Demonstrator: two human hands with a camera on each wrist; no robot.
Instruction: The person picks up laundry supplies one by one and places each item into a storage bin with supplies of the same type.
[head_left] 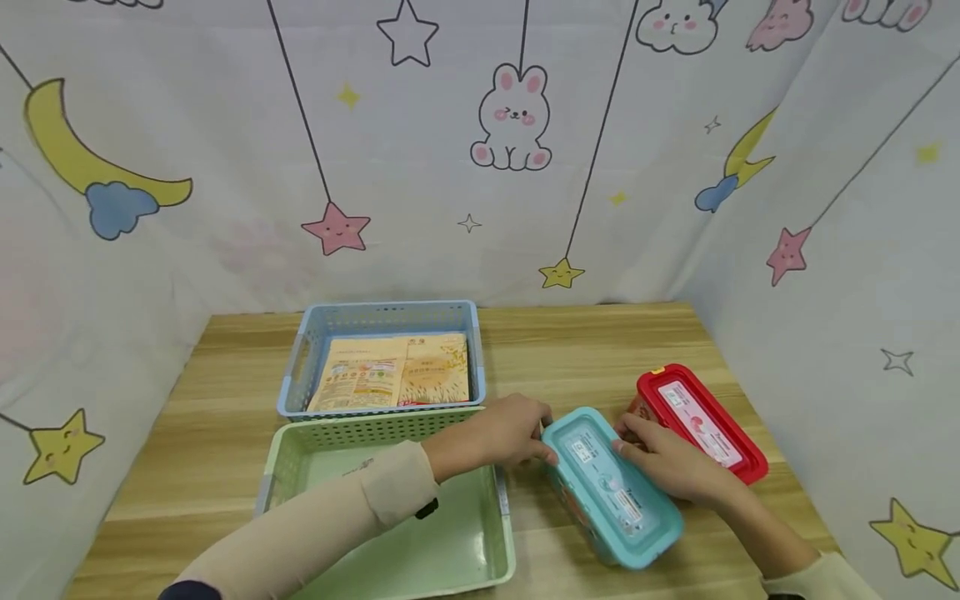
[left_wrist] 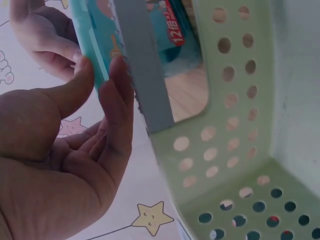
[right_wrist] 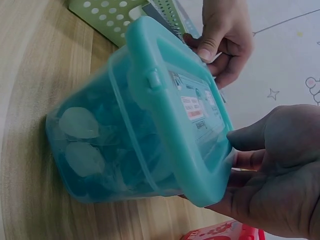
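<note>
A translucent teal plastic box with a teal lid (head_left: 611, 487) stands on the wooden table, between both hands. My left hand (head_left: 506, 429) pinches the lid's rim at the far left corner, thumb on top and fingers below it. On the opposite long side, my right hand (head_left: 667, 458) grips the rim, its thumb on the lid's edge and its fingers under it, as the right wrist view shows. Pale rounded shapes show through the wall of the box (right_wrist: 82, 142). A printed label (right_wrist: 195, 102) lies in the sunken middle of the lid.
A similar box with a red lid (head_left: 701, 421) stands right beside my right hand. Left of the teal box is a green basket (head_left: 504, 525), with my left forearm over it. Behind that, a blue basket (head_left: 390, 313) holds flat paper packets (head_left: 435, 367). Printed cloth hangs around the table.
</note>
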